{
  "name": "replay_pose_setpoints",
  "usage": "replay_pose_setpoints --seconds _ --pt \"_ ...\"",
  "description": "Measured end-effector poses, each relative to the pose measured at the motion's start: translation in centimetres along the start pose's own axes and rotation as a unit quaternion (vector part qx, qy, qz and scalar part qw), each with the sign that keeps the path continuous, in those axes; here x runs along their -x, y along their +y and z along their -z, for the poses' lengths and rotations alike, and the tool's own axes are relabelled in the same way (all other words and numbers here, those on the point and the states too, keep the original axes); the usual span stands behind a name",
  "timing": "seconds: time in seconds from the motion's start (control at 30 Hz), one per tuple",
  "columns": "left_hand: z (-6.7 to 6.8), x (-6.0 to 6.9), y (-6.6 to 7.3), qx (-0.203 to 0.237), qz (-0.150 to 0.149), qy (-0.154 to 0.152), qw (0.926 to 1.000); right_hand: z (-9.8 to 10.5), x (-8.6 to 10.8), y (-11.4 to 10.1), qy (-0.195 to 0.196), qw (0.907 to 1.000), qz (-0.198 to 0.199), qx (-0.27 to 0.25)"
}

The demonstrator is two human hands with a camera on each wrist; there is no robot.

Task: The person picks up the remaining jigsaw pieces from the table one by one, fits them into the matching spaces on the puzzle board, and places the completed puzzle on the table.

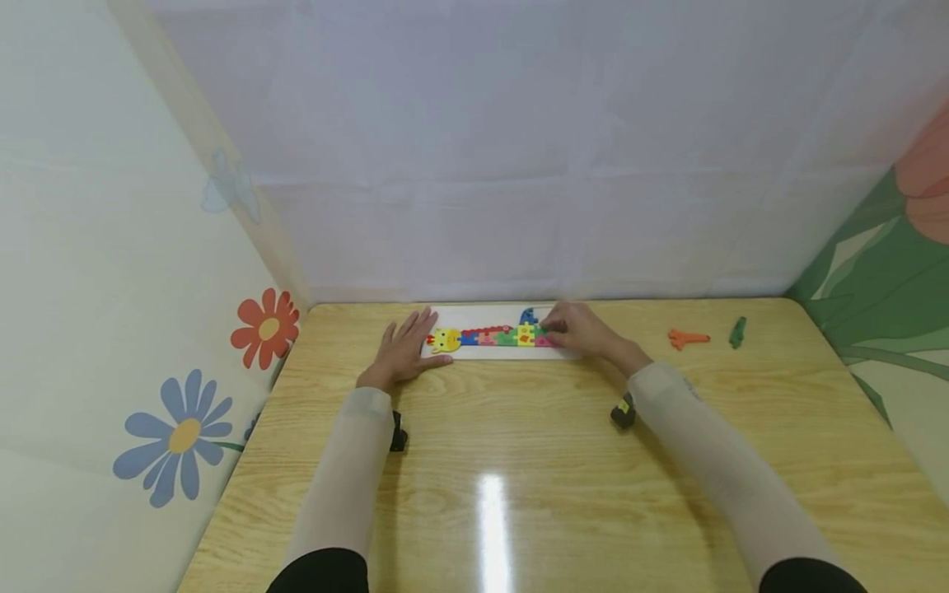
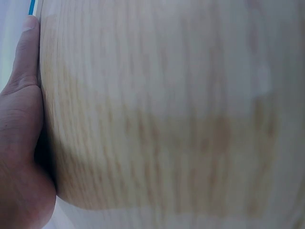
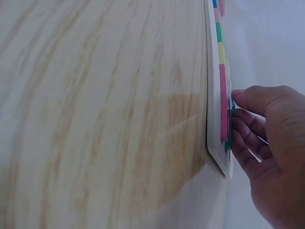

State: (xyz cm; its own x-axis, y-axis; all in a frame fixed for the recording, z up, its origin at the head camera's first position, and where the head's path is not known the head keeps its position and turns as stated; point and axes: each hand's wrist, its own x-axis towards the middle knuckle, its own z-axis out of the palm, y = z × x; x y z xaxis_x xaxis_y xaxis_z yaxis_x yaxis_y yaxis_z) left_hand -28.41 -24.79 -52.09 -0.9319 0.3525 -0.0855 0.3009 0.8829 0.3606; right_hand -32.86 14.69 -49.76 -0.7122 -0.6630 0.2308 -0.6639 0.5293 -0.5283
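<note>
A white puzzle board (image 1: 474,316) lies near the back of the table, with a giraffe-shaped row of coloured pieces on it. Its yellow giraffe head (image 1: 446,340) is at the left end, and a blue piece (image 1: 528,316) stands out at the upper right of the row. My left hand (image 1: 403,350) rests with spread, straight fingers on the board's left end. At the right end, the thumb and fingers of my right hand (image 1: 583,329) pinch a green puzzle piece (image 3: 228,142), beside a pink piece (image 3: 223,102). The fingers partly hide that green piece.
An orange puzzle piece (image 1: 688,338) and a dark green piece (image 1: 737,332) lie on the wooden table (image 1: 519,428), right of the board. A white wall covering (image 1: 460,239) rises just behind the table's back edge. Printed side panels flank the table.
</note>
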Motion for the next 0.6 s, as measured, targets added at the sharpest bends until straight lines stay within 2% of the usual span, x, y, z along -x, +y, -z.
replay_pose_setpoints --seconds 0.13,0.33,0.6 --pt "-0.3 -0.2 -0.4 0.0 -0.002 0.0 1.0 0.2 0.2 0.0 0.002 1.0 0.001 -0.001" --pt "-0.4 -0.2 -0.6 -0.001 0.002 -0.003 1.0 0.8 0.6 -0.1 -0.008 0.9993 -0.036 -0.008" --pt "0.0 0.0 0.2 0.006 -0.002 0.003 1.0 1.6 1.5 0.1 -0.005 0.9975 -0.063 -0.029"
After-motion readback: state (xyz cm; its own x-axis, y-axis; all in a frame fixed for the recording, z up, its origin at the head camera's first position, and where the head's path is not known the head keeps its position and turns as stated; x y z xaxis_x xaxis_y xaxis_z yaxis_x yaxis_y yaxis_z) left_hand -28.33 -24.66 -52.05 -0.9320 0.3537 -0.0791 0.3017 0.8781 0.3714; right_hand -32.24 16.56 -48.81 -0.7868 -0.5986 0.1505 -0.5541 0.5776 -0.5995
